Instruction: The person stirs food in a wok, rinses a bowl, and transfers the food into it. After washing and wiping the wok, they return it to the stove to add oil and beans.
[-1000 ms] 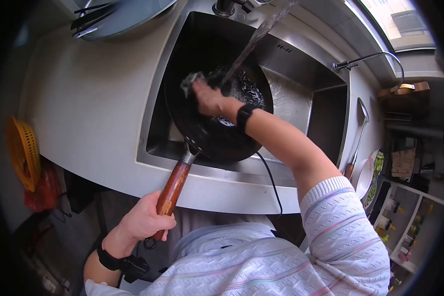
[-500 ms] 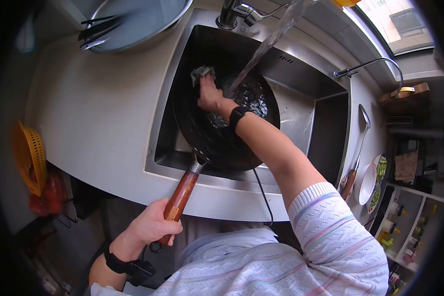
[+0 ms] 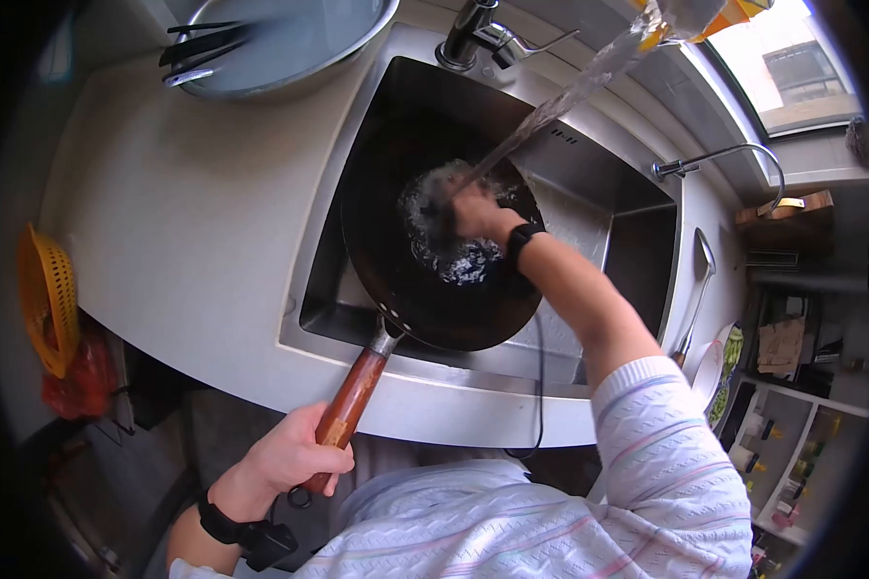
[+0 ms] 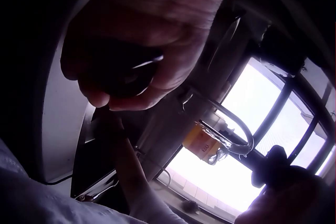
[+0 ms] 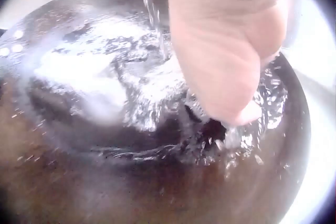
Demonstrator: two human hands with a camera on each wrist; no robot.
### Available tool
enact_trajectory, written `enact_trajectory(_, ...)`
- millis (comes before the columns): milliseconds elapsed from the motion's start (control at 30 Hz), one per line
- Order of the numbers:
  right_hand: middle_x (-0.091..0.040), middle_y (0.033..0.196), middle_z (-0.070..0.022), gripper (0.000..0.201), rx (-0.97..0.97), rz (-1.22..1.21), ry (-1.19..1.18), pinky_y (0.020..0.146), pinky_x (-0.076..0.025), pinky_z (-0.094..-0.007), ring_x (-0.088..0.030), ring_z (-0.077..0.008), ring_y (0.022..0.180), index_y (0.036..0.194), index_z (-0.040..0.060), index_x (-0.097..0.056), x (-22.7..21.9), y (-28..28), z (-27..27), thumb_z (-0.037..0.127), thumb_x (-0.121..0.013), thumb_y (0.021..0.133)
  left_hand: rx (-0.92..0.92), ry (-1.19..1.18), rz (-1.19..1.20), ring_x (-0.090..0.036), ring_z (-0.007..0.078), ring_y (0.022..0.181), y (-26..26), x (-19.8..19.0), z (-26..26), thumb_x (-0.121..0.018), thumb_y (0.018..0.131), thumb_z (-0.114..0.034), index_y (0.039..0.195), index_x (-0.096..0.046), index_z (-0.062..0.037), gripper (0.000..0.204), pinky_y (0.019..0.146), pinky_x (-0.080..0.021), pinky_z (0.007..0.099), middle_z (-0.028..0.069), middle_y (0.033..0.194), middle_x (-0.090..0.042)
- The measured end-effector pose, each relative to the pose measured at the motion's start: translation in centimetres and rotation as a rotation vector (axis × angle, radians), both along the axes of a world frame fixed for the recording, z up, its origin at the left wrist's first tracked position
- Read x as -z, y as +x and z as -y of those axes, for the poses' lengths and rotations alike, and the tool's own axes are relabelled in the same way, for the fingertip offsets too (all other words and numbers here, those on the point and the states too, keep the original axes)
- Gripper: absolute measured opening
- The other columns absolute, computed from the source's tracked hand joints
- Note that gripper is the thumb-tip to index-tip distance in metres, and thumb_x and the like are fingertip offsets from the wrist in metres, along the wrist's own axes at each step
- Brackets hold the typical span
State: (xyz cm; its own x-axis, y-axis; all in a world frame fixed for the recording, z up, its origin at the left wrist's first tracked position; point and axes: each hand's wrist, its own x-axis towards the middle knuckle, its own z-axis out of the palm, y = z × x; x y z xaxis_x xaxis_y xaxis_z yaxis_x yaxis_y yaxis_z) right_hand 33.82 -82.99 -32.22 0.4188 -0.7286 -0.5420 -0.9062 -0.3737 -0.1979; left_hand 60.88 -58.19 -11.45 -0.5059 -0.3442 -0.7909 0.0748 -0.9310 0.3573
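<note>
A dark wok (image 3: 425,314) lies tilted in the sink with water pooled in it. My left hand (image 3: 294,449) grips its brown wooden handle (image 3: 352,391) in front of the counter edge; in the left wrist view the fingers (image 4: 126,100) curl round the handle's dark end. Inside the wok my right hand (image 3: 478,212) is down in the splashing water, holding a grey scouring pad (image 3: 439,207), blurred here. In the right wrist view the right hand (image 5: 220,61) has its fingers bent into the water, and the pad is mostly hidden under them.
Water (image 3: 560,101) streams from the tap (image 3: 468,34) into the wok. A metal basin (image 3: 290,48) with black-handled utensils stands on the counter at the left. Along the right lie a wooden-handled spatula (image 3: 702,289) and a white bowl (image 3: 710,372). A yellow basket (image 3: 48,299) hangs at far left.
My right hand has moved with the scouring pad from the wok's far left wall to the pooled water in its middle. The left hand keeps its grip on the handle.
</note>
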Motion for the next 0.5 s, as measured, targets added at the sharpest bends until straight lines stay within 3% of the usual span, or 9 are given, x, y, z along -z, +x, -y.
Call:
enact_trajectory(67, -0.018, 0.142, -0.023, 0.074, -0.06, 0.42, 0.137, 0.108, -0.017, -0.0421, -0.013, -0.0354, 0.133, 0.135, 0.0022, -0.025, 0.2, 2.8, -0.4, 0.01, -0.055, 0.068, 0.012, -0.017, 0.019, -0.054, 0.0131, 0.044, -0.1, 0.0, 0.1, -0.063, 0.067, -0.003, 0.093, -0.043, -0.0016, 0.033, 0.041, -0.042, 0.0221, 0.0069, 0.066, -0.055)
enact_trajectory(133, -0.014, 0.142, -0.0258, 0.078, -0.273, 0.691, 0.346, 0.108, -0.017, -0.0363, -0.011, -0.0354, 0.133, 0.136, 0.0028, -0.023, -0.7, 4.0, -3.4, 0.007, -0.055, 0.066, 0.031, -0.038, 0.04, -0.054, 0.013, 0.044, -0.1, -0.2, 0.0, -0.063, 0.067, -0.003, 0.093, -0.043, -0.0013, 0.032, 0.041, -0.041, 0.0218, 0.0069, 0.066, -0.056)
enact_trajectory(200, -0.013, 0.143, -0.0224, 0.081, -0.439, 0.623, 0.553, 0.108, -0.016, -0.0375, -0.009, -0.0336, 0.134, 0.137, 0.0038, -0.019, -4.0, 1.6, -6.3, 0.005, -0.054, 0.064, 0.031, -0.035, 0.032, -0.054, 0.0137, 0.043, 0.0, -0.1, 0.1, -0.063, 0.067, -0.002, 0.094, -0.044, -0.0007, 0.033, 0.041, -0.042, 0.0224, 0.0072, 0.066, -0.056)
enact_trajectory(267, -0.019, 0.143, -0.0183, 0.077, -0.459, 0.198, 0.614, 0.106, -0.02, -0.0386, -0.014, -0.0332, 0.133, 0.135, 0.0029, -0.024, -5.0, -1.3, -7.9, 0.006, -0.055, 0.065, -0.002, -0.026, 0.002, -0.054, 0.0141, 0.043, 0.2, 0.3, 0.0, -0.063, 0.067, -0.002, 0.094, -0.044, -0.0006, 0.033, 0.041, -0.042, 0.0229, 0.0074, 0.066, -0.056)
enact_trajectory(300, -0.019, 0.143, -0.0183, 0.077, -0.462, 0.194, 0.616, 0.106, -0.02, -0.0386, -0.014, -0.0332, 0.133, 0.135, 0.0029, -0.024, -4.3, -1.3, -7.5, 0.006, -0.055, 0.065, -0.035, -0.009, -0.029, -0.054, 0.0145, 0.043, 0.2, 0.6, -0.2, -0.063, 0.067, -0.001, 0.094, -0.044, -0.0005, 0.033, 0.041, -0.043, 0.0234, 0.0076, 0.066, -0.055)
enact_trajectory(367, -0.018, 0.143, -0.0166, 0.07, -0.221, -0.056, 0.235, 0.099, -0.021, -0.0599, -0.02, -0.0327, 0.132, 0.132, 0.0052, -0.029, -1.7, -1.7, -5.6, 0.009, -0.054, 0.067, -0.061, -0.012, -0.053, -0.053, 0.0131, 0.042, 0.3, 0.9, -0.4, -0.062, 0.067, -0.001, 0.093, -0.044, -0.0005, 0.032, 0.039, -0.041, 0.0228, 0.0066, 0.065, -0.055)
enact_trajectory(400, -0.022, 0.141, -0.0173, 0.066, -0.077, -0.021, 0.228, 0.099, -0.026, -0.0543, -0.023, -0.0348, 0.13, 0.128, 0.0033, -0.033, -0.6, -0.1, -4.7, 0.01, -0.055, 0.067, -0.085, -0.012, -0.071, -0.052, 0.0117, 0.042, 0.3, 1.1, -0.5, -0.062, 0.068, -0.001, 0.092, -0.044, -0.0005, 0.031, 0.038, -0.04, 0.0223, 0.0056, 0.064, -0.054)
enact_trajectory(433, -0.022, 0.141, -0.0194, 0.07, 0.151, 0.101, 0.383, 0.103, -0.023, -0.0482, -0.022, -0.0357, 0.13, 0.131, 0.0018, -0.03, 0.4, 1.9, -2.9, 0.009, -0.055, 0.066, -0.089, -0.009, -0.076, -0.052, 0.0117, 0.042, 0.3, 1.1, -0.5, -0.062, 0.068, -0.001, 0.092, -0.044, -0.0005, 0.031, 0.038, -0.04, 0.0223, 0.0056, 0.064, -0.054)
enact_trajectory(500, -0.023, 0.14, -0.022, 0.073, 0.059, 0.506, 0.019, 0.106, -0.022, -0.0416, -0.022, -0.0342, 0.13, 0.133, 0.0012, -0.028, 2.3, 4.6, -3.2, 0.008, -0.055, 0.065, -0.059, -0.036, -0.058, -0.052, 0.012, 0.041, 0.3, 0.9, -0.2, -0.062, 0.067, -0.001, 0.092, -0.044, -0.0004, 0.03, 0.037, -0.04, 0.0226, 0.0063, 0.065, -0.054)
